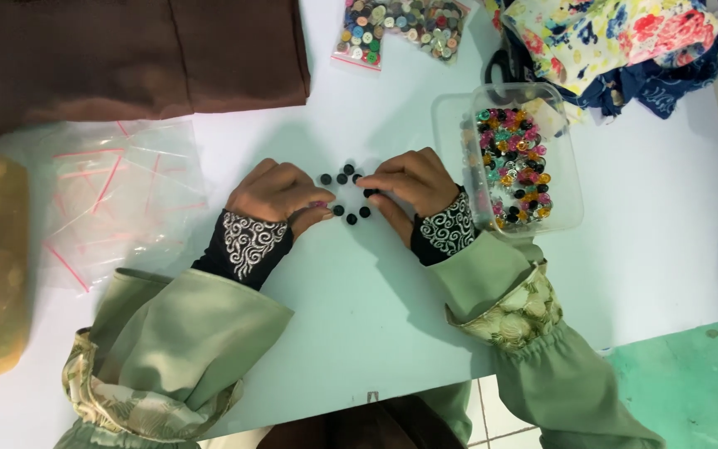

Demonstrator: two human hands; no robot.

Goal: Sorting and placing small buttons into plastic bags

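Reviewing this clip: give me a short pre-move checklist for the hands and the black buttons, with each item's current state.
1. Black buttons all on the white table, in one loose cluster: ok.
2. Left hand resting at the cluster's left edge: ok.
3. Right hand fingertips on a button at the cluster's right edge: ok.
4. Either hand's grip closed on a button: cannot tell, fingers hide it.
5. Clear tub of coloured buttons upright beside the right hand: ok.
6. Empty zip bags within reach at left: ok.
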